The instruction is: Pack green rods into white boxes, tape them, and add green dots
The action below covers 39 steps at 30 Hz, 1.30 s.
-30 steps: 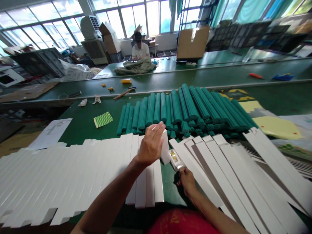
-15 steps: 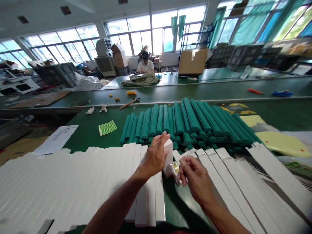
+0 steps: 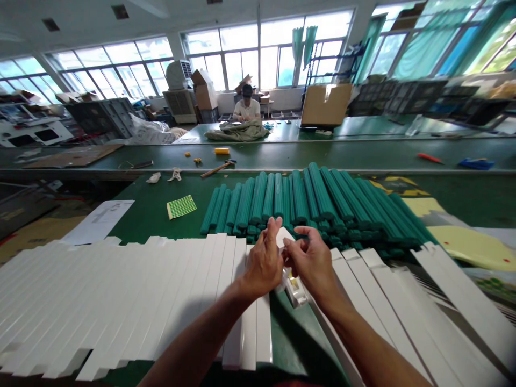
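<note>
While reaching with both bare arms over the green bench (image 3: 141,196), has a close-packed row of long white boxes (image 3: 121,295) to the left and a looser fan of white cartons (image 3: 387,290) to the right. Between the two, just below the right hand (image 3: 312,260), shows a clear tape dispenser (image 3: 297,293) with a yellowish roll inside. Leans the left hand (image 3: 264,264), fingers extended and close together, against an upper white box (image 3: 285,234), partly hidden; cannot tell if truly grasping. Brings right thumb and forefinger close together at the same box, forefinger bent; cannot tell whether pinching anything.

Just beyond, has a pile of ribbed green rods (image 3: 278,199), with a yellow sheet (image 3: 471,244) farther right. Left of the pile, shows a green-dotted sticker sheet (image 3: 181,207) and a printed paper (image 3: 100,217). Farther off, on a long green counter (image 3: 371,153), has a hammer (image 3: 217,169), a yellow cylinder (image 3: 221,151), a red-orange tool (image 3: 430,158) and a blue item (image 3: 476,163). Beyond that, shows a heaped olive cloth (image 3: 237,130), an upright brown cardboard piece (image 3: 325,106) and a seated person (image 3: 246,109) in white, before bright windows (image 3: 242,67).
</note>
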Motion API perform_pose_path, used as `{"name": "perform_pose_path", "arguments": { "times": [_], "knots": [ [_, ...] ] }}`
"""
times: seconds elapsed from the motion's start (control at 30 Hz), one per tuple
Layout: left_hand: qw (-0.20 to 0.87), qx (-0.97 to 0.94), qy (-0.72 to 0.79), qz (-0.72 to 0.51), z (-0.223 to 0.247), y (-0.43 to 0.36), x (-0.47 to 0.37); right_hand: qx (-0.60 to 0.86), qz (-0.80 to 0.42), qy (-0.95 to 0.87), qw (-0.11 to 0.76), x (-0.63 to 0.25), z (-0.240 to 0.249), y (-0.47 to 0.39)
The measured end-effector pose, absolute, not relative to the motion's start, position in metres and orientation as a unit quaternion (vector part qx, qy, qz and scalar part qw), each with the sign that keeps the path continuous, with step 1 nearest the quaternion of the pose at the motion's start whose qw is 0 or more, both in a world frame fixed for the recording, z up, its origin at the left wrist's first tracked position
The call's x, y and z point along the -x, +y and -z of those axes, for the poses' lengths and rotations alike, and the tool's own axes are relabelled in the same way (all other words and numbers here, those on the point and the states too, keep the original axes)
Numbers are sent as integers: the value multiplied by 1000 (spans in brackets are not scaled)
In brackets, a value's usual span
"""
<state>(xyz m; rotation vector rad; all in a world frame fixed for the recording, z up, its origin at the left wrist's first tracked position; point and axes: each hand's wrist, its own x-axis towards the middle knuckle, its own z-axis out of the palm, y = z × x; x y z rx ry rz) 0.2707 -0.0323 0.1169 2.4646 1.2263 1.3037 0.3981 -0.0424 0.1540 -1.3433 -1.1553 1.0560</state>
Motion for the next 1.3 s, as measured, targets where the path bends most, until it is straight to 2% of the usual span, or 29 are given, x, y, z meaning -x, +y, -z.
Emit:
{"name": "perform_pose_path", "arguments": {
  "times": [0.23, 0.43, 0.5, 0.6, 0.7, 0.8, 0.9, 0.97, 1.1, 1.3],
  "knots": [
    [21, -800, 390, -455, -118, -33, -270, 532, -587, -399, 461, -407, -170, -27],
    [120, -833, 354, -408, -127, -30, -255, 522, -594, -408, 456, -413, -160, -32],
    [173, -831, 336, -408, -129, -29, -251, 557, -547, -439, 446, -416, -141, -34],
    [218, -815, 337, -418, -126, -30, -252, 614, -389, -557, 403, -416, -98, -36],
    [192, -771, 405, -453, -113, -30, -266, 648, -230, -675, 268, -409, -55, -41],
    [143, -713, 475, -495, -99, -22, -284, 680, -183, -698, 134, -400, -35, -46],
    [146, -653, 538, -512, -85, -9, -295, 696, -178, -689, 93, -395, -35, -54],
    [177, -643, 582, -465, -70, -3, -297, 701, -179, -689, 48, -396, -36, -62],
    [206, -705, 635, -238, -23, -5, -290, 689, -200, -695, -36, -402, -21, -75],
    [210, -699, 675, -109, 36, -28, -282, 657, -198, -727, -33, -391, 13, -70]
  ]
}}
